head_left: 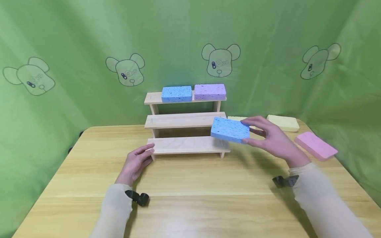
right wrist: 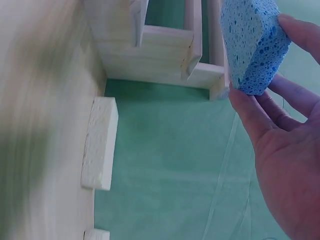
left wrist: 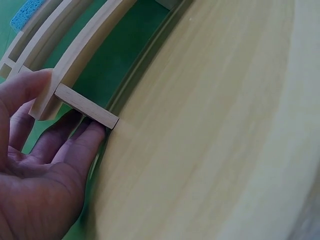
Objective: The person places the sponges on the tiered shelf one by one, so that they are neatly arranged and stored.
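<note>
blue sponge (head_left: 229, 129) is in right hand (head_left: 274, 138), left hand (head_left: 136, 165) seemingly gripping rack (head_left: 181, 121).

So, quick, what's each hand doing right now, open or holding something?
Left hand: holding the wooden rack by its lower left end.
Right hand: closed on a blue sponge, held in the air.

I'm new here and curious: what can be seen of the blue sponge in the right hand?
The blue sponge is a flat, rectangular block of what looks like porous foam, speckled with darker pits. The right hand pinches one end, holding it above the table, slightly tilted, near the right end of the wooden rack. No other contact is clear.
</note>
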### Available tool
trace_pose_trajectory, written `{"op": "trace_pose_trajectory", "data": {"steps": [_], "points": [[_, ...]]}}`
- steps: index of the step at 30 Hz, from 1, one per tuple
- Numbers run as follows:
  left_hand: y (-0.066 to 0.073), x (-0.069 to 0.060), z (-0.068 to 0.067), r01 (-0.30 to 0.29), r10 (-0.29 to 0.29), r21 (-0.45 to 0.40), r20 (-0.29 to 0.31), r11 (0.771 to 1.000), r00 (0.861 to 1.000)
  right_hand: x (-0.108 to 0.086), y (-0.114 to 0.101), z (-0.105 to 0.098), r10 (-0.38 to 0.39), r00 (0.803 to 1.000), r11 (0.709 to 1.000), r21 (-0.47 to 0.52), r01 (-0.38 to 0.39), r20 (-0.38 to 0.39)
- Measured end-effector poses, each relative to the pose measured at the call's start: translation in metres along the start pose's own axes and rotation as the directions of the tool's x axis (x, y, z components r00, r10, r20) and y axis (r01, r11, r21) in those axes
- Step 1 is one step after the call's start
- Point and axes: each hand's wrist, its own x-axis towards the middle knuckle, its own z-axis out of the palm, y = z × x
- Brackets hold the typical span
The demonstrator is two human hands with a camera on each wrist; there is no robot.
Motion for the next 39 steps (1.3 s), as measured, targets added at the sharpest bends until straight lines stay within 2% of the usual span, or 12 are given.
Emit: {"op": "trace_pose_trajectory", "data": {"steps": [14, 25, 39], "points": [[-0.001, 0.001, -0.001, -0.004, 0.004, -0.006, 0.014, 1.000, 1.000, 0.021, -0.009, 0.021, -0.064, 0.998, 0.993, 0.097, 0.062, 0.026], [0.001, -0.003, -0.002, 0.003, -0.004, 0.041, 0.023, 0.999, 1.000, 0.038, -0.027, 0.039, -0.085, 0.995, 0.990, 0.112, 0.080, 0.046], [0.002, -0.003, -0.002, 0.017, -0.017, 0.009, 0.005, 1.000, 1.000, 0.062, -0.029, 0.059, -0.124, 0.991, 0.983, 0.145, 0.116, 0.052]]}}
